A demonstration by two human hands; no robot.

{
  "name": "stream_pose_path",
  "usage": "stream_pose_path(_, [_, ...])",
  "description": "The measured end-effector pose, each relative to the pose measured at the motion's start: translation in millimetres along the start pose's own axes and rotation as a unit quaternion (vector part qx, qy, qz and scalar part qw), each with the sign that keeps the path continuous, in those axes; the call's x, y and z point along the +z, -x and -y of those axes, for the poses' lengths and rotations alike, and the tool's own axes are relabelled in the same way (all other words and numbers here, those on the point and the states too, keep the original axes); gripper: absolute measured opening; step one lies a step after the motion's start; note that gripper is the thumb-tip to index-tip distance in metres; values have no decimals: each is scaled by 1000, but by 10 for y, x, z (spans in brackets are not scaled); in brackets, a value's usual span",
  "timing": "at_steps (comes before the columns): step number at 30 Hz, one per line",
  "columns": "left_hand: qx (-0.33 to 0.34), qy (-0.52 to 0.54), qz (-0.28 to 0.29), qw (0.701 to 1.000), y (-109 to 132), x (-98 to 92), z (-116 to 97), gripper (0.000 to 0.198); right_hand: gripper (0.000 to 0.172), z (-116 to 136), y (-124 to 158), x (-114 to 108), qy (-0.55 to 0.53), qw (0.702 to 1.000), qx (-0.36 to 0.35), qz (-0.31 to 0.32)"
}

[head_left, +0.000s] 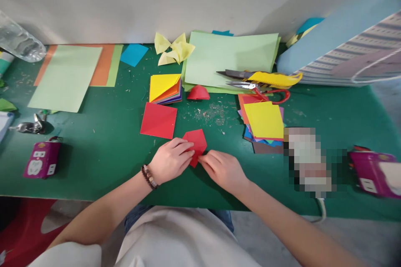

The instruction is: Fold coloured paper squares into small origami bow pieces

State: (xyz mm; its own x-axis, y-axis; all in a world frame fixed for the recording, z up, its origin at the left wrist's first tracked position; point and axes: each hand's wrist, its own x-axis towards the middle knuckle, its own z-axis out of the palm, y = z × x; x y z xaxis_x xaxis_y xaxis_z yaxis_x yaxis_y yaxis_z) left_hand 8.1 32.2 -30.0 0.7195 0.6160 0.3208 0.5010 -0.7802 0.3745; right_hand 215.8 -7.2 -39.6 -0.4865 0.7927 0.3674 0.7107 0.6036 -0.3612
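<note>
Head view: the folded red paper (pixel 196 142) lies on the green table mat (pixel 94 162), near its front edge and straight ahead of the person. It is matte, creased into a flat five-sided shape with a pointed top, and its lower tip is tucked between the hands. The left hand (pixel 171 160), with a beaded bracelet (pixel 148 176) on its wrist, presses curled fingers over the paper's left edge. The right hand (pixel 222 169) pinches the lower right edge with narrow fingertips.

Just behind and to the left lies a flat red square sheet (pixel 158 120). Farther back are a fanned stack of folded papers (pixel 165 88) topped in yellow and a small red dome-shaped fold (pixel 198 92). To the right, a yellow square (pixel 264 120) tops a loose multicoloured pile, with metal scissors (pixel 250 86) behind it.
</note>
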Motion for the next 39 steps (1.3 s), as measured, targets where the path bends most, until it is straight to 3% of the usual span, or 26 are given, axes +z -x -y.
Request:
stream_pose_path(6, [3,-1,-8,1000,-6,-1,-3,16,28,146,50,59,7,999,-32,26])
stream_pose_path(10, [1,1,-10,1000,-8,-8,-9,16,20,100,53,37,-18,1000,3,-10])
stream_pose_path(12, [-1,0,-4,1000,-5,-9,-9,17,20,72,27,21,12,1000,2,-25])
stream_pose_path(17, [-2,-3,8,1000,6,-1,1,19,26,21,-56,5,98,993,-65,11])
stream_pose_path(24, [6,-7,-6,1000,-1,8,4,17,23,-271,-159,-21,132,991,-6,-12])
stream_pose_path(28, [9,-1,-9,1000,3,-2,-2,16,21,-309,-163,-55,117,992,30,-20])
stream_pose_path(32, [-4,58,-30,998,-6,-33,20,19,15,-197,-66,-119,53,992,103,-47])
stream_pose_path(35, [-29,102,-49,993,-23,-98,38,15,24,-28,56,-139,61,994,91,-1])
stream_pose_path(39, [-116,33,-62,991,37,-230,-74,12,22,225,204,-118,79,993,91,-1])
